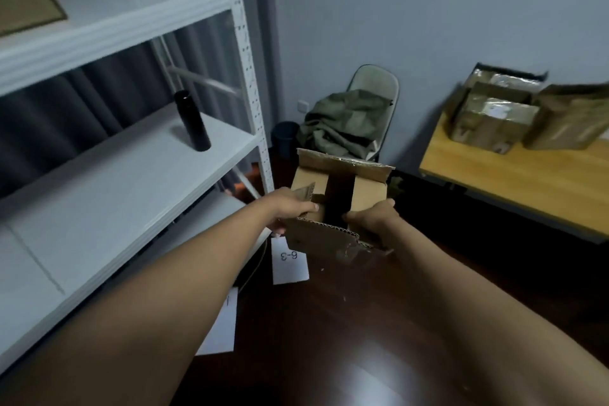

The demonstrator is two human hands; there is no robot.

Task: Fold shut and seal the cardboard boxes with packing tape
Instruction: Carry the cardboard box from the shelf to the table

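An open cardboard box (341, 204) is held in the air above the dark floor (362, 323), gripped on its left side by the left hand (293, 208) and on its right by the right hand (372, 217). Its flaps are unfolded.

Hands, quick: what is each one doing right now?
Left hand: grips the open cardboard box at its left side.
Right hand: grips the same box at its right side.

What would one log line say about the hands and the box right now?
left hand: holds box | right hand: holds box | box: open, flaps up, no tape seen | stage: folding not done
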